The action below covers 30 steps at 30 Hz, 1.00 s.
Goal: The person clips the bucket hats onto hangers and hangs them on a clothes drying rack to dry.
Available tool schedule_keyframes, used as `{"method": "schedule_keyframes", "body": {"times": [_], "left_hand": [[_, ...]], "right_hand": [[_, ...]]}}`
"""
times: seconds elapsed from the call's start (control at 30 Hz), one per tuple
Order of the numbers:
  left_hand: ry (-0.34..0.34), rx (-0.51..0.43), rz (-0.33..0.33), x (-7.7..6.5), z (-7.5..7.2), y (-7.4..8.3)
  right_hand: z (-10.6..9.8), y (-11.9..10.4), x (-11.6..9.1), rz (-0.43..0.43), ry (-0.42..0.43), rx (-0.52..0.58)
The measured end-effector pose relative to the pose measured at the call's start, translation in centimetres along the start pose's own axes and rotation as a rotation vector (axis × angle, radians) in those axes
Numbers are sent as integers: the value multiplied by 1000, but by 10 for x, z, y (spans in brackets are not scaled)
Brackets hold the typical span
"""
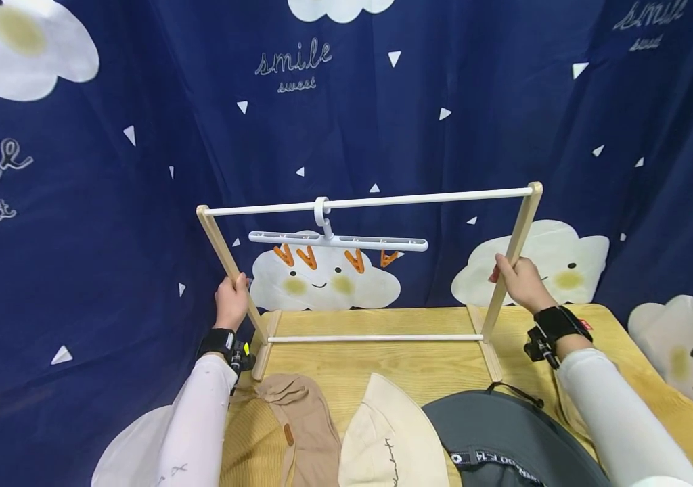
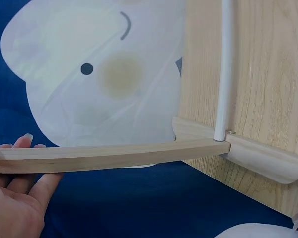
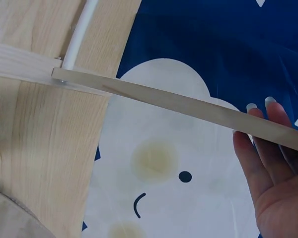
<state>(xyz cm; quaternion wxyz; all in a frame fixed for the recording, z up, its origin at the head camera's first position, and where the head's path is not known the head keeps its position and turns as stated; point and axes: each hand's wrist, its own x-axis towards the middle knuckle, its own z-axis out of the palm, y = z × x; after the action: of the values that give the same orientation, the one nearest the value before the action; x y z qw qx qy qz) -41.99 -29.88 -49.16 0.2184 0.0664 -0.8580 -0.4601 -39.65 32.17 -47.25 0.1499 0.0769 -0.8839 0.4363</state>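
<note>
holding the rack (image 1: 383,201) upright between two hands, at the far part of the table (image 1: 419,358). gripping the left post (image 1: 217,240) with the left hand (image 1: 231,302), thumb to one side of the wood and fingers to the other. gripping the right post (image 1: 523,223) likewise with the right hand (image 1: 526,283), a little higher up, fingertips visible past the edge in the right wrist view. hung from the top rod (image 1: 462,197) by a white hook, left of centre: a hanger (image 1: 377,243), smooth and pale, hollowed into shallow slots, with small bits inside too tiny to make out. dangling beneath it, four orange clips (image 1: 356,264), one tilted at the right end.

built of pale, squared wood posts and round white rods, with a lower rod (image 1: 377,337) between two round-ended feet (image 1: 491,362). spread along the near side, from left to right: ribbed mustard cloth (image 1: 249,439), a soft tan hat (image 1: 306,399) with a small brown patch, a cream hat (image 1: 395,426) with dark script, a dark grey hat (image 1: 499,419) with black cord and a lettered band, then more mustard fabric (image 1: 675,419), partly behind the right sleeve (image 1: 620,412).

underneath, light yellowish wood with visible grain. behind and to both sides, a navy curtain (image 1: 383,135), softly creased, printed with smiling white clouds, white triangles and "smile sweet".
</note>
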Motion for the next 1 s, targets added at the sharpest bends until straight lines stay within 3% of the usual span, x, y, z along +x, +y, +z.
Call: {"method": "schedule_keyframes", "body": {"times": [0.17, 0.67, 1.0], "left_hand": [[5, 11, 9, -1, 1, 4], [43, 17, 72, -6, 25, 12], [80, 32, 57, -13, 39, 21]], "right_hand": [[-1, 6, 3, 11, -3, 1], [-26, 28, 2, 11, 3, -16], [-38, 36, 2, 7, 1, 4]]}}
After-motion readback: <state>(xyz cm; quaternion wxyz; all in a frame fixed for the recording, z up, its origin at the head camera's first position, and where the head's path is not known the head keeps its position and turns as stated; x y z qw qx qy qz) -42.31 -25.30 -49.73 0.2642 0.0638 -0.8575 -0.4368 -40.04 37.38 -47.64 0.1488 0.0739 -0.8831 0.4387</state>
